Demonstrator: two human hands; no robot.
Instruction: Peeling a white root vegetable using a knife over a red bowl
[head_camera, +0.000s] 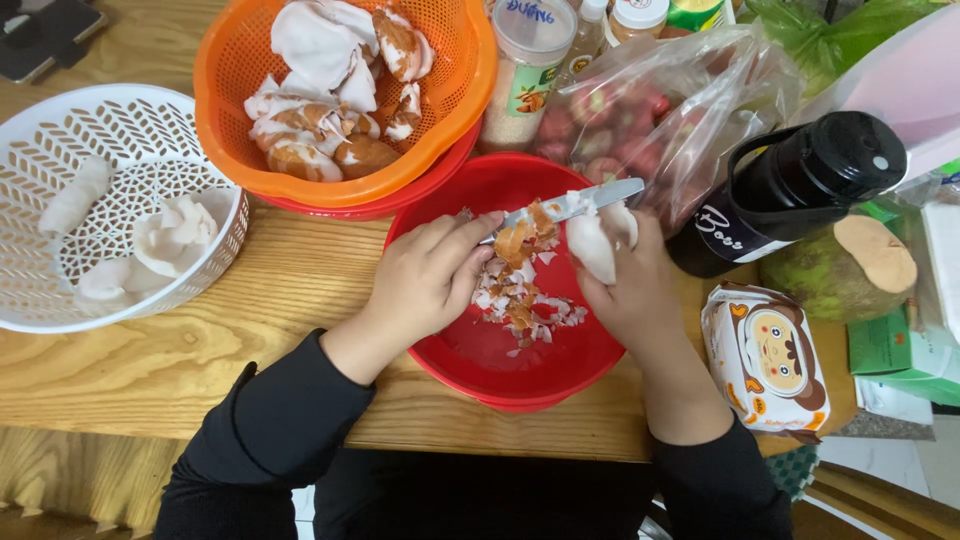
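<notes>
Over the red bowl (480, 350) on the worktop (200, 350), your left hand (430, 280) has its fingers clenched on a peeler (570, 205), while your right hand (635, 290) grips a white coconut piece (592, 245). You are mid-peel; next, I judge, turn the piece to expose remaining brown skin.
</notes>
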